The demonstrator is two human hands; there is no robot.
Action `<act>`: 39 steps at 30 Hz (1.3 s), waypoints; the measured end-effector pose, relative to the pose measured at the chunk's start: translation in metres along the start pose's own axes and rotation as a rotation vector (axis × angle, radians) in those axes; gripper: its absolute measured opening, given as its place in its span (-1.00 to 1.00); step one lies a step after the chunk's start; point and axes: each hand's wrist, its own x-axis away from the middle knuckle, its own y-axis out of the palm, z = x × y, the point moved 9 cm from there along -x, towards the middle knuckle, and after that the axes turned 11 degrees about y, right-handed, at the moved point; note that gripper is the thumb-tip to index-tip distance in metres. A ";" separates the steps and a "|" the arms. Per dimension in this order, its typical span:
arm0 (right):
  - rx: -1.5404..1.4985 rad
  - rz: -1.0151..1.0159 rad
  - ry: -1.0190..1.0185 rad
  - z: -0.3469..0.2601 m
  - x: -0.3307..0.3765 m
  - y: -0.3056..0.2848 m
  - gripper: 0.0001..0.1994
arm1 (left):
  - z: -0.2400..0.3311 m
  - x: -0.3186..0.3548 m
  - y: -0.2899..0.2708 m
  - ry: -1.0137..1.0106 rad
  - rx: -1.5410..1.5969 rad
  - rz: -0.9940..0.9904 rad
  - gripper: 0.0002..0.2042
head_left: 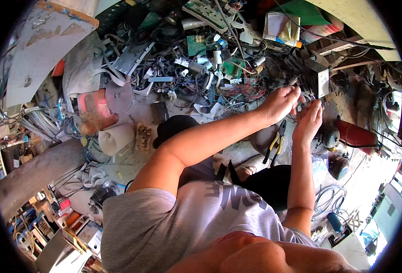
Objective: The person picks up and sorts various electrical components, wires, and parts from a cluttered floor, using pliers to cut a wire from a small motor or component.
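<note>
My left hand (280,105) is closed in a pinch, its fingertips close to my right hand (307,123), which is pinched as well. Between them run thin pale wires (304,97), gripped by both hands; their ends are too small to make out. A small metallic tip (293,82) shows just above the left fingers. Below the hands, a pair of pliers (276,142) with yellow and black handles lies with its jaws pointing up. Behind the right fingertips stands a pale metal box (322,78).
A heap of circuit boards (196,45), cables and small parts spreads beyond my hands. To the right lie a red cylinder (356,136) and a round motor-like part (331,138). A white plastic container (115,139) and a grey disc (119,97) are at the left.
</note>
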 end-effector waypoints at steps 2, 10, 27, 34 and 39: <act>-0.074 0.063 0.014 -0.004 -0.001 -0.004 -0.71 | 0.002 0.003 0.014 -0.099 0.170 -0.123 -0.68; 0.447 -0.351 -0.149 -0.022 0.001 0.023 -0.66 | 0.063 -0.006 0.001 0.290 -0.806 -0.218 -0.76; 0.078 -0.451 0.252 -0.011 0.007 0.014 -0.74 | 0.006 0.009 0.004 -0.271 -0.133 -0.418 -0.71; -0.005 -0.391 0.247 -0.020 0.009 0.015 -0.76 | 0.007 0.003 0.019 -0.090 0.037 -0.285 -0.74; -0.076 -0.326 0.238 -0.016 0.013 0.026 -0.76 | 0.018 0.003 0.008 0.063 -0.118 -0.121 -0.70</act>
